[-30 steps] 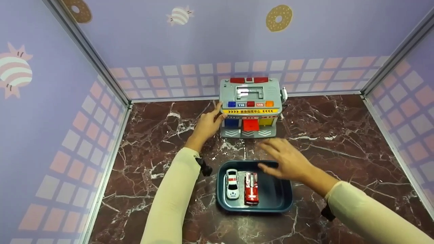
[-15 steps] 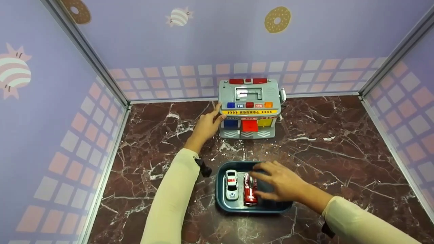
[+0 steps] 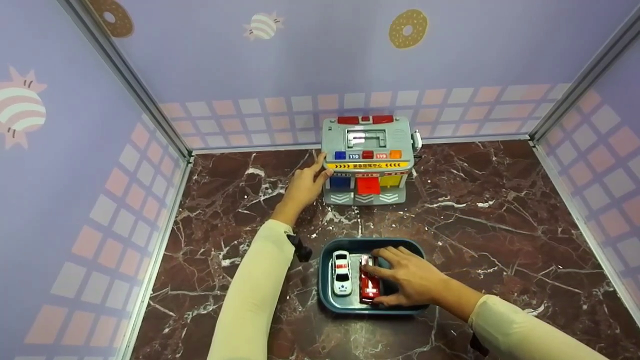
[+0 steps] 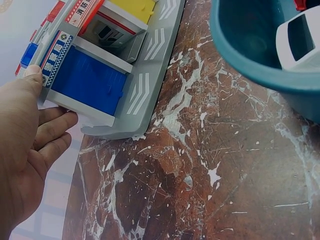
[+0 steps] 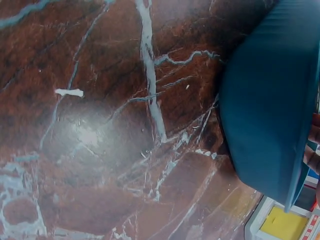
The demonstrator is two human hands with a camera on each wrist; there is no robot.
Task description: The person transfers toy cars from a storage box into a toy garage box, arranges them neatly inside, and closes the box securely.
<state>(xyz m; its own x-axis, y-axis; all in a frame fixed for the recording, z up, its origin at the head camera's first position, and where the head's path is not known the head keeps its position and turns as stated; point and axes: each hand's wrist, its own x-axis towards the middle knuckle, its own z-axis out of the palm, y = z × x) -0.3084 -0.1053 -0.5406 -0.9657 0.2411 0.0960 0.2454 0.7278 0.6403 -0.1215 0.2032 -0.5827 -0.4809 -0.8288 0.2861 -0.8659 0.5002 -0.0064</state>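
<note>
At the back stands a grey toy emergency station (image 3: 367, 145) with blue, red and yellow doors. Its red middle door (image 3: 368, 185) is swung up, and the blue door (image 4: 90, 80) is down. My left hand (image 3: 306, 184) holds the station's left front corner, thumb on the front and index finger along the side. In a dark teal tub (image 3: 350, 309) lie a white toy police car (image 3: 342, 273) and a red toy fire truck (image 3: 370, 290). My right hand (image 3: 412, 277) reaches into the tub and grips the fire truck, partly covering it; the right wrist view shows only some fingers (image 5: 314, 150).
The tub rests on a dark red marbled tabletop (image 3: 240, 300), in front of the station. A purple patterned back wall (image 3: 325, 60) rises close behind the station, with side walls left and right. A white part (image 3: 417, 140) juts from the station's right side.
My right hand has moved down and left from above the tub's far rim onto the fire truck. The left hand stays at the station's corner.
</note>
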